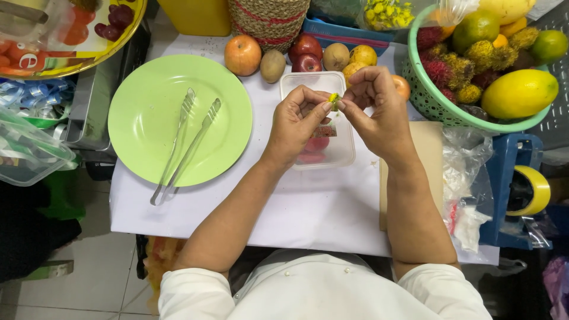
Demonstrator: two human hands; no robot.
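Observation:
My left hand and my right hand meet above a clear plastic container. Together their fingertips pinch a small yellow-green piece of fruit. Red fruit pieces lie inside the container, partly hidden under my left hand. A wooden cutting board lies under my right wrist.
A light green plate with metal tongs sits at the left. Apples, kiwis and oranges line the back edge. A green basket of rambutans, mangoes and citrus stands at the right, with a tape dispenser below it.

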